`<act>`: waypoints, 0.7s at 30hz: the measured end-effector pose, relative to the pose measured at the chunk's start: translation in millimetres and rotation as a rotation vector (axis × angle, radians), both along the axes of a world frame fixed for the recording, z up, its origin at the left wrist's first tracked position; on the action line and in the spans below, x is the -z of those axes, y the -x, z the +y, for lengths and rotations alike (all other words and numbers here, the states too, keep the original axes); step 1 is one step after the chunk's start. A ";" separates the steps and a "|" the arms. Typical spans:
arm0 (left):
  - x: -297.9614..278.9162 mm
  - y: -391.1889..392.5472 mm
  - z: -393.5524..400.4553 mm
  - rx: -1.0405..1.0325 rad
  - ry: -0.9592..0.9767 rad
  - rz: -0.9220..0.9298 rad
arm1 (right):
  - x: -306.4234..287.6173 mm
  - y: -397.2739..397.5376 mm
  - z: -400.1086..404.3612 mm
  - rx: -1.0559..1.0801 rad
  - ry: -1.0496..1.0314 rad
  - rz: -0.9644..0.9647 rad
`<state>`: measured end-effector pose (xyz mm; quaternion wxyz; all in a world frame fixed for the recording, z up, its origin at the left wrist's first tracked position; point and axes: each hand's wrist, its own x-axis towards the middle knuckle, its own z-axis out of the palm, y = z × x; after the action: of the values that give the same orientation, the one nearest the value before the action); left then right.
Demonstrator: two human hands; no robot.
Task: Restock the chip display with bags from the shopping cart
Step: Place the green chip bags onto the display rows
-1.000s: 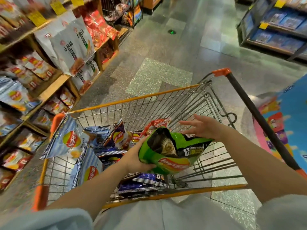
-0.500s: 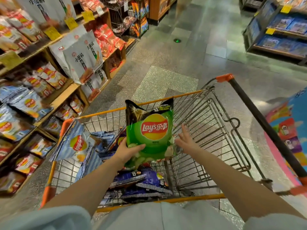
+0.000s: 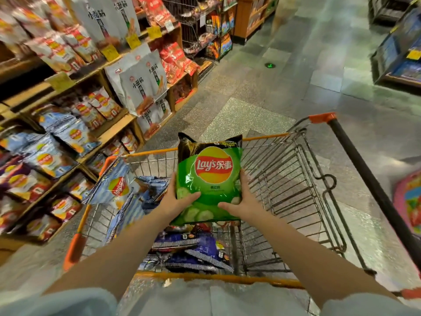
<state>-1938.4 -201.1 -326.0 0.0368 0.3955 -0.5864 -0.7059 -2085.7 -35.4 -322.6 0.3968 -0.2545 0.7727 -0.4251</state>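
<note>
A green Lay's chip bag [image 3: 210, 172] stands upright above the shopping cart [image 3: 284, 179], its front facing me. My left hand [image 3: 176, 200] grips its lower left edge, thumb across the front. My right hand [image 3: 242, 201] grips the lower right edge the same way. Inside the cart lie light-blue striped chip bags [image 3: 118, 188] at the left and dark-blue bags [image 3: 193, 252] at the near end. The chip display [image 3: 52, 151] of wooden shelves runs along the left, stocked with several blue, purple and red-white bags.
Tall white snack bags [image 3: 143, 85] and red packs [image 3: 175, 58] fill the shelves farther along. The cart's black handle bar [image 3: 373, 192] juts at the right. Open tiled floor [image 3: 262, 92] lies ahead; another shelf unit [image 3: 401, 49] stands far right.
The green bag was lifted out of the cart and turned upright. My right hand, open beside it before, now grips its right edge. The view has tilted up toward the shelves.
</note>
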 end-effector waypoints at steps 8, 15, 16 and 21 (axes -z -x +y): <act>-11.5 -37.2 27.3 -0.114 0.261 0.084 | -20.7 -15.6 -12.7 -0.077 0.093 -0.013; -24.4 -100.0 17.7 -0.071 0.580 0.090 | -38.8 -67.3 -37.4 -0.158 0.162 0.107; -27.2 -112.1 14.1 -0.066 0.616 0.074 | -42.7 -78.2 -42.1 -0.173 0.173 0.127; -55.1 -183.8 -7.9 -0.078 0.732 0.017 | -58.3 -143.8 -73.4 -0.212 0.228 0.191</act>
<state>-1754.5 -209.0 -270.8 0.2076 0.3724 -0.7844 -0.4505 -1941.9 -108.8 -264.3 0.3328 -0.4170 0.7226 -0.4396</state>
